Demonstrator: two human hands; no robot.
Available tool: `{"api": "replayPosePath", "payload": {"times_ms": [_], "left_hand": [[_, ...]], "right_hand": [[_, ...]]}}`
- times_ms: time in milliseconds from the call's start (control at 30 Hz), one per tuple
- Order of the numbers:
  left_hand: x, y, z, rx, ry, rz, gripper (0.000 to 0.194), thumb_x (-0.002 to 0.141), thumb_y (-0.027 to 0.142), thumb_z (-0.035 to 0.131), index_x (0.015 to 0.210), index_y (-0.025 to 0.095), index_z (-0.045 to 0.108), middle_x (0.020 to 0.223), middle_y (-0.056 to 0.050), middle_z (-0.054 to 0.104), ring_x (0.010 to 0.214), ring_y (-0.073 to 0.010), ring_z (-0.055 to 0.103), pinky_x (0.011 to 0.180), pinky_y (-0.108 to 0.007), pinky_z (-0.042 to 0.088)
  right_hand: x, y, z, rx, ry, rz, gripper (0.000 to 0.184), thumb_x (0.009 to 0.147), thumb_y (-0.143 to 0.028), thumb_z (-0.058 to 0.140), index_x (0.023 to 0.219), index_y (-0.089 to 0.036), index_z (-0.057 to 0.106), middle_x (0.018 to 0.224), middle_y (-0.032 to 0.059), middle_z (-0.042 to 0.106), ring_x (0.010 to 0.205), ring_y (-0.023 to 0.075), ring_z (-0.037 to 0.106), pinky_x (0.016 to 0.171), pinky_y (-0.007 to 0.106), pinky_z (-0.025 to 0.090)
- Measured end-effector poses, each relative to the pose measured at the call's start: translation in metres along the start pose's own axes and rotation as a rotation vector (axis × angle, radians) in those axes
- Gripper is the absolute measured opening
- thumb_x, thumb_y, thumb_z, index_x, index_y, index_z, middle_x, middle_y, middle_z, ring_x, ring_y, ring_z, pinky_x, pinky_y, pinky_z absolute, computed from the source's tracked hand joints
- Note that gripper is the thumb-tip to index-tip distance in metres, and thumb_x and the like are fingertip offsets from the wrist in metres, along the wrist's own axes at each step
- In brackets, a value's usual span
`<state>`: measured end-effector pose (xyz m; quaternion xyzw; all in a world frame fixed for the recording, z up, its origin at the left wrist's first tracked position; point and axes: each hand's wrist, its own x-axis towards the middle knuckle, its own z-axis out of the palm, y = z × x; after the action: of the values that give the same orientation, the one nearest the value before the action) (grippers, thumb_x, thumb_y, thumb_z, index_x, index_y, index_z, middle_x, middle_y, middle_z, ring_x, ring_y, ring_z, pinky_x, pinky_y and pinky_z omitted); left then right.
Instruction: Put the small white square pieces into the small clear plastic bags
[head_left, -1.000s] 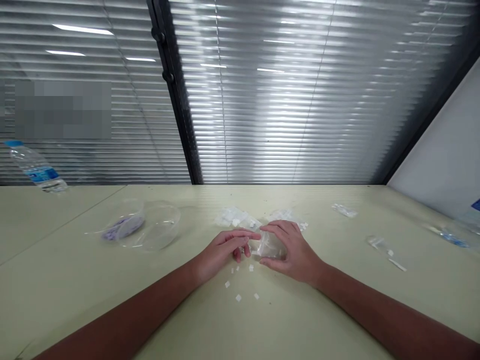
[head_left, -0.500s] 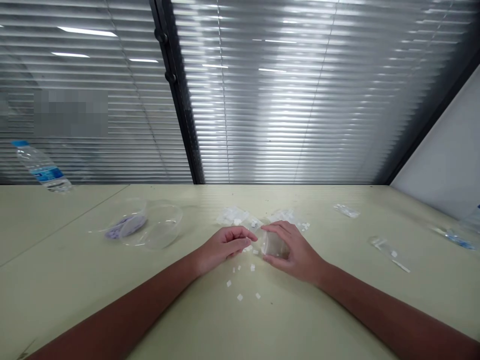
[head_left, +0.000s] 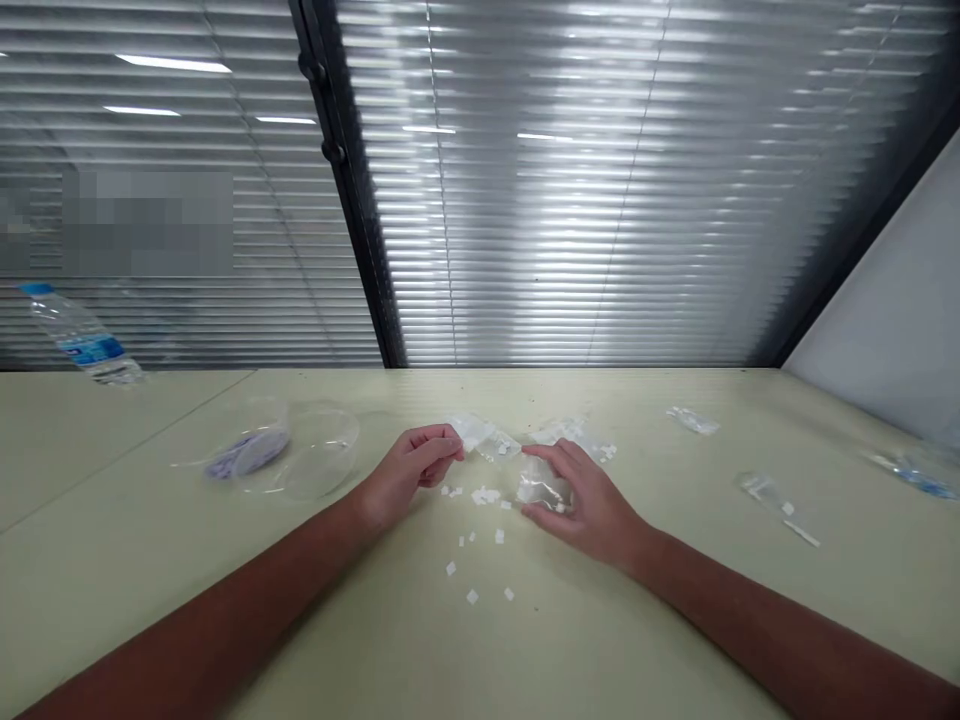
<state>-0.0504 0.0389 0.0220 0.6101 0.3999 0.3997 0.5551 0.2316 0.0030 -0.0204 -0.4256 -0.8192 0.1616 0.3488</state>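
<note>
My right hand curves its thumb and fingers around a small clear plastic bag, which looks crinkled and shiny. My left hand is closed, thumb against the curled fingers; whatever it may pinch is too small to make out. Its fingertips are at the near left edge of another clear bag holding white pieces. Between the hands lies a little pile of white square pieces. Several more loose white pieces are scattered nearer to me. Behind my right hand rests a third clear bag with white bits.
To the left sit clear round plastic containers, one with a purple item. A water bottle stands at the far left. Small clear packets and a bottle lying at the right edge are on the pale table.
My left hand has moved left, away from the right hand, and its fingers have closed. The bag in my right hand now looks flatter and more crinkled. More of the white pile shows.
</note>
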Motion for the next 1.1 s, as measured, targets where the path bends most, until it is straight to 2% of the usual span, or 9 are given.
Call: {"api": "replayPosePath", "payload": {"times_ms": [67,167,333,433,600,833,933,1033,1100], "left_hand": [[0.0,0.006,-0.007,0.123,-0.009,-0.003,0.031,0.087,0.044,0.071,0.076,0.016,0.063,0.06,0.007,0.035,0.054,-0.0078,0.028,0.052,-0.022,0.022],[-0.001,0.012,-0.015,0.452,-0.093,0.053,0.028,0.087,0.047,0.072,0.088,0.019,0.071,0.068,0.004,0.047,0.059,-0.0101,0.041,0.056,-0.023,0.033],[-0.003,0.007,-0.012,0.94,-0.265,0.327,0.036,0.086,0.046,0.078,0.117,0.029,0.078,0.107,-0.006,0.07,0.09,-0.0202,0.063,0.077,-0.03,0.048],[-0.002,-0.003,-0.007,1.035,-0.29,0.43,0.026,0.091,0.044,0.075,0.113,0.031,0.081,0.103,-0.007,0.074,0.096,-0.0243,0.065,0.088,-0.037,0.046],[-0.001,-0.012,-0.002,1.023,-0.245,0.495,0.017,0.096,0.04,0.071,0.1,0.031,0.084,0.09,-0.005,0.074,0.09,-0.0222,0.065,0.086,-0.036,0.044],[-0.005,-0.008,0.006,1.027,-0.25,0.46,0.023,0.1,0.033,0.062,0.086,0.022,0.076,0.085,-0.005,0.073,0.087,-0.0214,0.061,0.086,-0.036,0.043],[-0.006,-0.005,0.011,0.799,-0.118,0.291,0.026,0.098,0.042,0.064,0.086,0.021,0.074,0.086,-0.004,0.071,0.086,-0.0205,0.06,0.078,-0.032,0.043],[-0.006,-0.002,0.018,0.416,0.061,0.042,0.037,0.095,0.054,0.064,0.086,0.019,0.07,0.082,-0.002,0.065,0.075,-0.0164,0.054,0.067,-0.027,0.04],[-0.005,-0.003,0.023,0.194,0.13,-0.047,0.042,0.092,0.058,0.066,0.083,0.017,0.067,0.076,0.0,0.059,0.069,-0.0136,0.049,0.064,-0.025,0.038]], "right_hand": [[0.0,0.0,0.0,-0.005,-0.005,0.01,0.06,0.089,-0.046,0.075,0.143,-0.032,0.053,0.112,0.007,0.063,0.105,0.0276,0.059,0.087,0.042,0.055],[0.0,-0.001,0.0,0.004,-0.015,0.006,0.059,0.089,-0.048,0.076,0.141,-0.032,0.055,0.112,0.0071,0.063,0.105,0.0274,0.06,0.087,0.042,0.055],[-0.001,-0.001,0.0,0.052,-0.011,-0.041,0.055,0.09,-0.036,0.075,0.141,-0.031,0.054,0.113,0.0073,0.063,0.106,0.0264,0.06,0.09,0.041,0.055],[-0.001,0.0,0.001,0.074,-0.008,-0.062,0.055,0.089,-0.033,0.075,0.141,-0.031,0.055,0.118,0.0082,0.062,0.111,0.0271,0.06,0.091,0.041,0.056],[-0.002,0.001,0.002,0.078,-0.007,-0.089,0.055,0.089,-0.033,0.076,0.14,-0.031,0.055,0.119,0.0084,0.063,0.11,0.0273,0.061,0.089,0.04,0.058],[-0.001,0.0,0.002,0.075,-0.028,-0.085,0.054,0.088,-0.032,0.076,0.139,-0.031,0.056,0.119,0.0075,0.064,0.111,0.0264,0.061,0.092,0.04,0.056],[-0.001,0.001,0.002,0.07,-0.031,-0.087,0.055,0.089,-0.032,0.076,0.139,-0.031,0.055,0.12,0.0079,0.063,0.11,0.0264,0.061,0.093,0.041,0.056],[-0.001,0.002,0.003,0.07,-0.028,-0.086,0.056,0.089,-0.034,0.075,0.141,-0.031,0.054,0.122,0.0086,0.063,0.113,0.0274,0.06,0.094,0.042,0.055],[-0.001,0.002,0.003,0.08,-0.022,-0.087,0.057,0.09,-0.034,0.075,0.142,-0.031,0.054,0.122,0.0089,0.063,0.115,0.028,0.06,0.093,0.042,0.056]]}}
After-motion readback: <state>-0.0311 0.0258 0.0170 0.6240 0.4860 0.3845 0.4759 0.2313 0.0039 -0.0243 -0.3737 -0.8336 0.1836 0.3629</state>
